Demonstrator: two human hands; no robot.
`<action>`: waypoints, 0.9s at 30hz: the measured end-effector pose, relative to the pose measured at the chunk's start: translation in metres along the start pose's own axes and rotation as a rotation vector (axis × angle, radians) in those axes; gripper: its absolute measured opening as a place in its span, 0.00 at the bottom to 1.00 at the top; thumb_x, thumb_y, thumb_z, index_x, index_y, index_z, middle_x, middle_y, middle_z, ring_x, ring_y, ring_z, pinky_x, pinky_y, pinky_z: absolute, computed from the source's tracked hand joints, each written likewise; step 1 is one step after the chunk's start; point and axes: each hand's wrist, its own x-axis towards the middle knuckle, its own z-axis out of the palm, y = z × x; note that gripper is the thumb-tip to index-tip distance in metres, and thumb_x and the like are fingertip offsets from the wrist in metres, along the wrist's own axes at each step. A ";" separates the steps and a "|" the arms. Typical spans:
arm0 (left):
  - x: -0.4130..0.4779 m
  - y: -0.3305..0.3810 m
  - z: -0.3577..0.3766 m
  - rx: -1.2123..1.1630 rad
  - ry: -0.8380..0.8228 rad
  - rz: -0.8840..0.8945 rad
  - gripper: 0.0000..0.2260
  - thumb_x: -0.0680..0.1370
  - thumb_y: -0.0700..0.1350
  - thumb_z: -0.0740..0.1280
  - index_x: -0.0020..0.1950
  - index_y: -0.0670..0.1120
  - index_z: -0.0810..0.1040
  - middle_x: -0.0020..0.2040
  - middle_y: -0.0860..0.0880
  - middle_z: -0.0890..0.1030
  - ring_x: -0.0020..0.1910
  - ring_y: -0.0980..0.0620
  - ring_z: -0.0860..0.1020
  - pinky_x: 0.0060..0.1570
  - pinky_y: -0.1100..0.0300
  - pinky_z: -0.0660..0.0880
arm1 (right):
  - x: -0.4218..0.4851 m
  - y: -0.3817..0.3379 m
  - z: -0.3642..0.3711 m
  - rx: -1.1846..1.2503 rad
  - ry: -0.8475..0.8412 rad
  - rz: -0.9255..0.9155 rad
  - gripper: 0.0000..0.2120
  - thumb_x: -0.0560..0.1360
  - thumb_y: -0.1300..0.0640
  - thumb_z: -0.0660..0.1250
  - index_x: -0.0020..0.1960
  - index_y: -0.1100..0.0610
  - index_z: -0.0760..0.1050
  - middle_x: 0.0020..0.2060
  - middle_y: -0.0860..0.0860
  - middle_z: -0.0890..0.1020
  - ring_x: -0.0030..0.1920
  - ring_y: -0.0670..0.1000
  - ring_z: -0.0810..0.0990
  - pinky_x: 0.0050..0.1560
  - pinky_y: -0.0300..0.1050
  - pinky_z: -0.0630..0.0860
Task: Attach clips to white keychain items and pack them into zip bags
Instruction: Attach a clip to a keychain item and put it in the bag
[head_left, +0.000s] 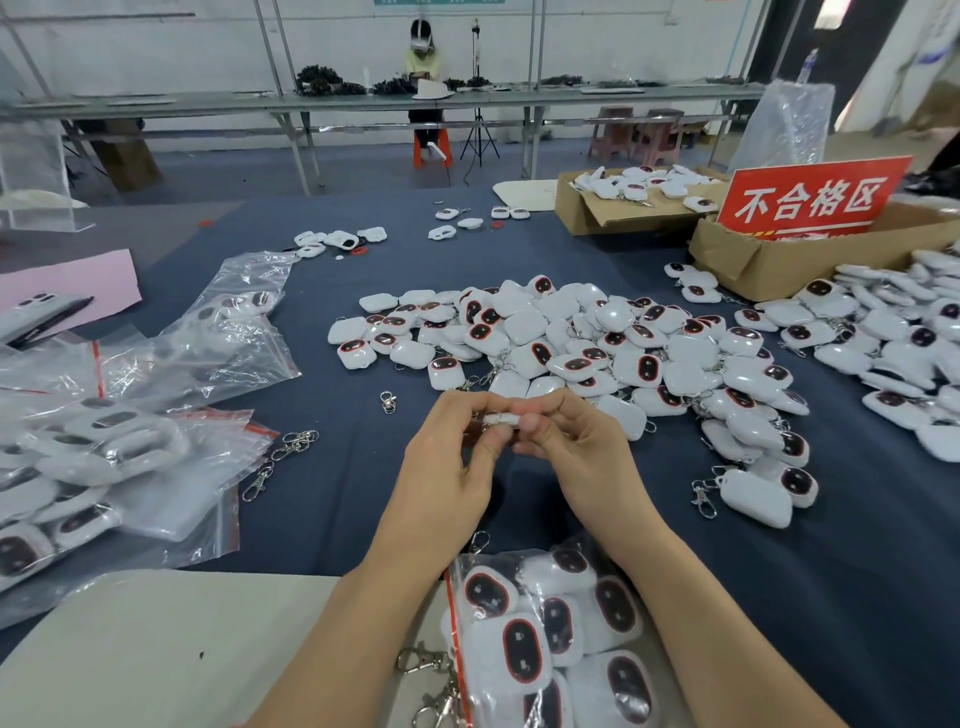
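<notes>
A left hand (452, 452) and right hand (569, 441) pinch one white keychain item (501, 419) edge-on in a narrow shared grip, seemingly steadying it for a clip; loose clips (291, 447) lie on the bench (363, 499) left of the grip, a filled zip bag (545, 623) just nearer.

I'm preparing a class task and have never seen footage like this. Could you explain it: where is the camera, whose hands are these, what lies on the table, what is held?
No machine here: a person works with bare hands. The one picture comes from a wide-angle camera on that person's head, looking forward and down. The left hand and right hand both pinch one white keychain above the table. Whether a clip is on it yet is hidden. Behind lies a pile of such keychains. Loose clips lie to the left, beside zip bags, some filled. A filled bag lies nearest the camera. Cardboard boxes and a red sign stand far right.
</notes>
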 end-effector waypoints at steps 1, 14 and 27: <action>0.000 0.000 0.000 0.001 -0.009 0.005 0.10 0.82 0.42 0.68 0.58 0.56 0.77 0.53 0.60 0.80 0.56 0.59 0.80 0.54 0.67 0.75 | 0.000 0.000 0.000 -0.020 0.001 0.005 0.07 0.80 0.62 0.66 0.49 0.53 0.81 0.47 0.45 0.87 0.50 0.46 0.85 0.50 0.39 0.81; -0.003 0.013 -0.019 0.038 0.095 -0.091 0.01 0.81 0.52 0.68 0.52 0.58 0.79 0.47 0.62 0.83 0.49 0.61 0.82 0.47 0.69 0.75 | -0.003 -0.035 0.001 -0.552 -0.011 -0.023 0.05 0.82 0.48 0.63 0.54 0.42 0.78 0.43 0.33 0.82 0.46 0.35 0.79 0.46 0.26 0.71; -0.096 0.026 -0.096 -0.351 0.221 -0.712 0.04 0.80 0.38 0.69 0.48 0.37 0.80 0.34 0.40 0.82 0.28 0.48 0.78 0.30 0.58 0.77 | -0.054 -0.084 0.021 -1.006 -0.698 -0.028 0.21 0.80 0.64 0.58 0.58 0.40 0.79 0.59 0.42 0.78 0.59 0.43 0.74 0.61 0.41 0.70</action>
